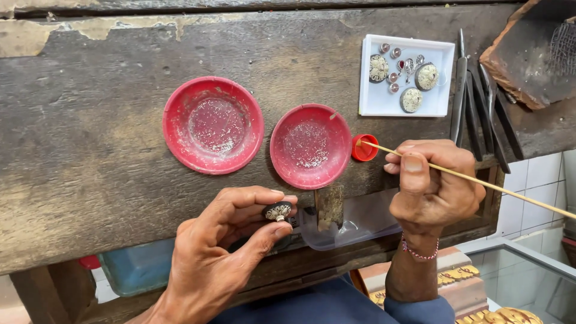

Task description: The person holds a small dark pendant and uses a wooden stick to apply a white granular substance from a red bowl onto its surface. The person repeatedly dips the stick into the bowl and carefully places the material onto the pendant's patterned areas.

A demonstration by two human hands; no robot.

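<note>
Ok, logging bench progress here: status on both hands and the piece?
Left hand pinching small oval filigree ornament. Right hand holding thin wooden stick, tip at small red cap. Nothing between them.

White tray (444, 54) of ornaments — pliers (480, 108) beside it.

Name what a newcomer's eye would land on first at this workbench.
Two red dishes dusted with tiny grains sit mid-bench. Below, the left hand pinches a small ornament, while the right hand points a thin stick into a little red cap.
</note>
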